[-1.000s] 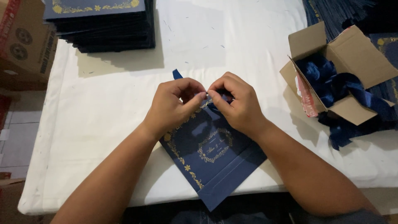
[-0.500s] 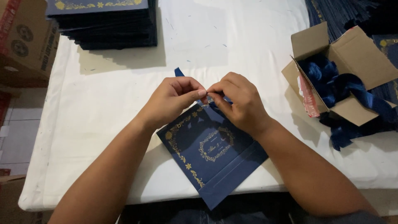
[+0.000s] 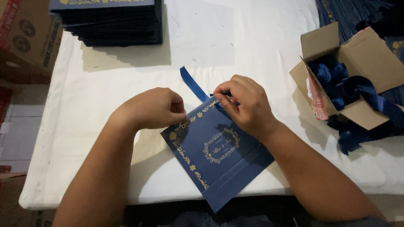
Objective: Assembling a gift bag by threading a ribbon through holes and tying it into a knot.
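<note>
A person is working at a table covered with a white cloth (image 3: 252,42), and a flat navy paper bag (image 3: 219,157) with gold floral ornament is lying tilted on the near part of it, its lower corner overhanging the table's front edge. The left hand (image 3: 153,108) is resting curled at the bag's upper left corner, thumb and forefinger pinched together right at the bag's top edge by a small punched hole; what they are pinching is too small to make out. The right hand (image 3: 246,105) is lying over the bag's upper right corner, its fingers closed on a blue ribbon (image 3: 193,84) at the bag's top edge. The free length of that ribbon is trailing up and away to the left across the cloth, between the two hands. At the far left corner of the table, a stack of matching navy bags (image 3: 113,23) is sitting well apart from the hands. To the right, an open cardboard box (image 3: 357,59) is holding a tangle of more blue ribbons (image 3: 349,88), some spilling over its near side. A second cardboard carton (image 3: 27,38) is standing off the table's left edge.
</note>
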